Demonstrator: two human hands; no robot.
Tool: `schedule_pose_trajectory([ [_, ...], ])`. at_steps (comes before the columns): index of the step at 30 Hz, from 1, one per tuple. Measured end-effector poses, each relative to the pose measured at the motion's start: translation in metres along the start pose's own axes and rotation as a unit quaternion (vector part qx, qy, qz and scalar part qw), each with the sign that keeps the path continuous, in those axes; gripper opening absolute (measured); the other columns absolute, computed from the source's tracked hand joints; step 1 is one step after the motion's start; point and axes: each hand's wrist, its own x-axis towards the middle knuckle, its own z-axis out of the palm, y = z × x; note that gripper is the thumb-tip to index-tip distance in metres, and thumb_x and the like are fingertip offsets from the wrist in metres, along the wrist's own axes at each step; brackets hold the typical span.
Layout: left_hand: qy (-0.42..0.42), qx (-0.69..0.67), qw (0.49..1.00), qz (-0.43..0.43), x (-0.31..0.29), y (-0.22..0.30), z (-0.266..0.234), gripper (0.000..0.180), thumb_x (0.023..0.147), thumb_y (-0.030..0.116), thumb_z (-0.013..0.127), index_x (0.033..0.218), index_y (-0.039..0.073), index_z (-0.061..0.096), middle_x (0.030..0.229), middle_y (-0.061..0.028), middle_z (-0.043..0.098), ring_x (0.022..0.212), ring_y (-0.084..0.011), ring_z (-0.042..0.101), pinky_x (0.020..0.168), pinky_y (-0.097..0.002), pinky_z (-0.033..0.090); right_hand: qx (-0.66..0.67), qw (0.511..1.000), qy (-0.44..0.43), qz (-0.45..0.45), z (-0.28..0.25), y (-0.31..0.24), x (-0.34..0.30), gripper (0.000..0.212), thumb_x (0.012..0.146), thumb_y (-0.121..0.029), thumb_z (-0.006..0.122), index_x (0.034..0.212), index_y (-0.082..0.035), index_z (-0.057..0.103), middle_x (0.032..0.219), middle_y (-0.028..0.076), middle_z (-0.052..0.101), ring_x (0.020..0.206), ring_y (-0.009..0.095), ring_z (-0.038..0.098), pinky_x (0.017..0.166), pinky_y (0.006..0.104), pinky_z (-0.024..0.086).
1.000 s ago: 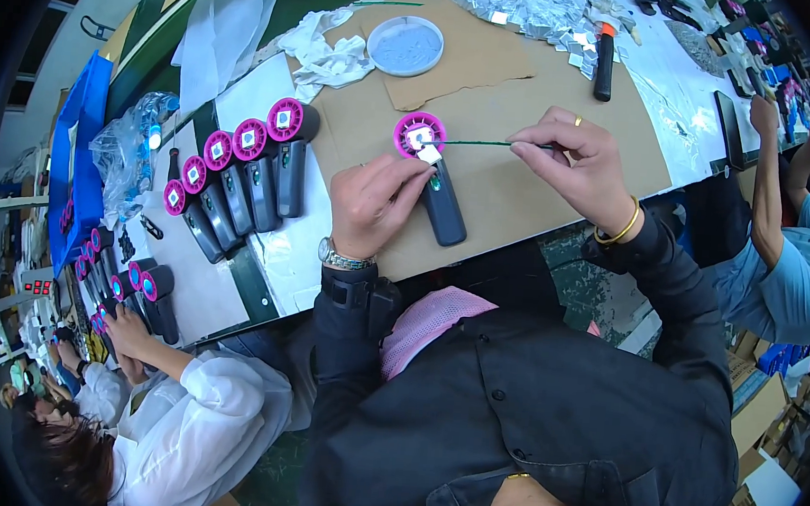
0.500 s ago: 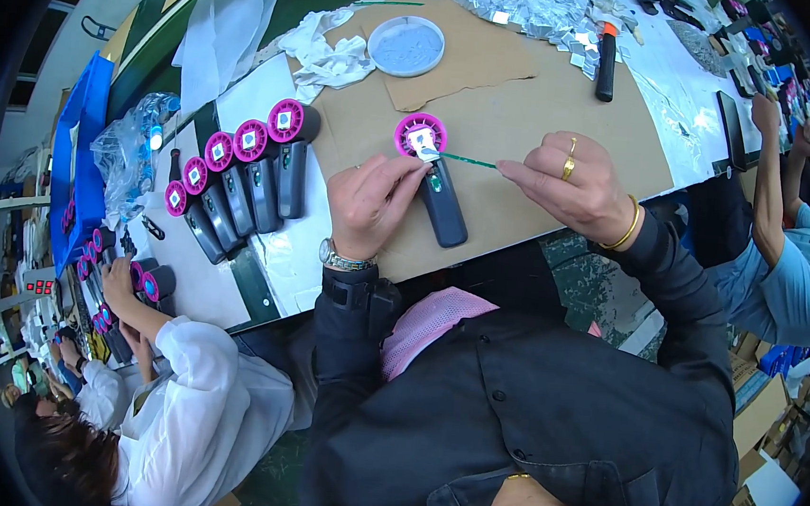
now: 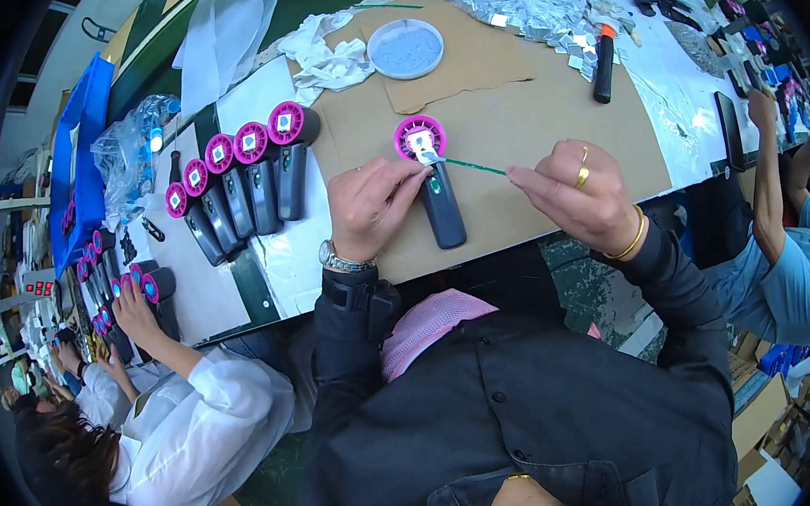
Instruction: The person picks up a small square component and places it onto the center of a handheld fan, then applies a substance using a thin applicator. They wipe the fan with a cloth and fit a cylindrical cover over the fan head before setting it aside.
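Note:
A dark grey handheld device with a pink round head lies on the cardboard in front of me. At the middle of its head is a small white square piece with a grey smear on it. My left hand is closed in a pinch at the near edge of that piece; its fingertips partly hide what they grip. My right hand pinches the end of a thin green stick. The stick's pale tip touches or lies just over the white piece's near edge; I cannot tell which.
Several like devices stand in a row at left. Beyond the cardboard are a round dish of grey paste, crumpled white cloth, an orange-and-black tool and a pile of small silvery squares. A co-worker in white sits at left.
My right hand has drawn slightly right and down, bringing the green stick along. My left hand and the device have hardly moved. The co-worker at left has shifted a hand over the devices there.

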Motion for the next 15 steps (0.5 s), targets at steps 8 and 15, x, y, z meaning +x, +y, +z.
schedule_pose_trajectory([
  [8, 0.005, -0.014, 0.999, -0.034, -0.005, 0.001, 0.000, 0.029, 0.081, 0.004, 0.097, 0.101, 0.004, 0.075, 0.067, -0.0027, 0.059, 0.056, -0.0116, 0.053, 0.050, -0.0277, 0.036, 0.109, 0.949, 0.063, 0.290, 0.006, 0.018, 0.023, 0.011, 0.095, -0.003, 0.082, 0.105, -0.002, 0.083, 0.079, 0.007, 0.062, 0.065, 0.020, 0.058, 0.061, 0.0348, 0.047],
  [15, 0.050, -0.022, 0.995, -0.079, -0.010, 0.000, 0.003, 0.043, 0.078, 0.008, 0.102, 0.106, 0.002, 0.070, 0.067, 0.0011, 0.052, 0.058, -0.0080, 0.046, 0.052, -0.0256, 0.034, 0.006, 0.979, 0.090, 0.181, 0.060, 0.080, 0.060, 0.009, 0.098, -0.010, 0.079, 0.105, -0.006, 0.082, 0.086, 0.009, 0.066, 0.072, 0.026, 0.065, 0.065, 0.0384, 0.050],
])
